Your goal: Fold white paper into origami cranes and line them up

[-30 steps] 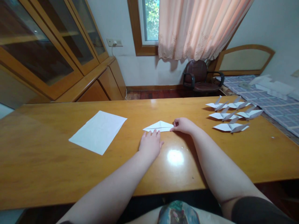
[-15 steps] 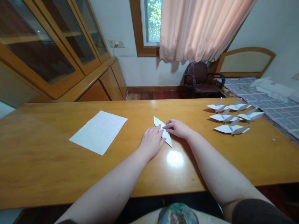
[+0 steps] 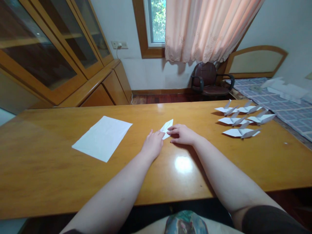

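Note:
A small piece of white folded paper (image 3: 168, 124), narrow and pointed at its upper end, lies on the table between my hands. My left hand (image 3: 153, 143) has its fingertips closed on the paper's lower left side and covers part of it. From the right, the fingers of my right hand (image 3: 183, 134) grip the opposite edge, with the thumb a little lower. Fingertips hide some of the folds. Off to the left lies a flat, unfolded sheet of white paper (image 3: 103, 138).
Several folded paper cranes (image 3: 241, 132) stand grouped at the right end of the wooden table (image 3: 60, 182). Beyond the table are a brown armchair (image 3: 206, 78), a bed with a checked cover (image 3: 258, 92) and a glass-door cabinet (image 3: 83, 78) at the left.
The folded paper has turned, its upper point now leaning right instead of left. My left hand has shifted slightly left, and my fingers have changed their hold.

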Action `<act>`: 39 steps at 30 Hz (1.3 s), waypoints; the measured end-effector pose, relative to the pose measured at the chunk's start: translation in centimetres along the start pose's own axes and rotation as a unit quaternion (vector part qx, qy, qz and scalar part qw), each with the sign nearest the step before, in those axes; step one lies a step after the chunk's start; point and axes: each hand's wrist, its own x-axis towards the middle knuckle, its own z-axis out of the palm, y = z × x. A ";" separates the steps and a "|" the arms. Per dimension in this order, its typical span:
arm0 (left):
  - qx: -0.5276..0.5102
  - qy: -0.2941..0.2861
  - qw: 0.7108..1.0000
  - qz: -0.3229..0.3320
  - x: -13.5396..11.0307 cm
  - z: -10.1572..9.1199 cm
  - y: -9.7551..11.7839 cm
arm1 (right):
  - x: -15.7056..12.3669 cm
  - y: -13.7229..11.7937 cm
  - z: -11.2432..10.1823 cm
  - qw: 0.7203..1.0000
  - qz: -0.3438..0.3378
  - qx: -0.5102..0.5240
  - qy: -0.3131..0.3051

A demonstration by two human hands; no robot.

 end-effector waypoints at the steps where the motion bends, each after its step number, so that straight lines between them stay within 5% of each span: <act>1: -0.002 0.003 1.000 -0.006 0.0 0.1 -0.2 | 0.1 0.0 0.0 1.000 0.000 -0.008 0.003; 9: -0.024 -0.016 0.999 -0.035 0.5 -0.1 -0.4 | 0.4 -0.3 0.5 0.998 0.003 -0.005 0.057; 30: -0.037 0.006 0.998 -0.045 1.2 0.4 -1.2 | 0.9 -1.0 0.4 0.999 0.009 -0.037 0.022; 39: -0.061 0.014 0.996 -0.066 1.3 0.1 -1.2 | 1.0 -0.6 0.7 0.996 0.063 -0.054 0.016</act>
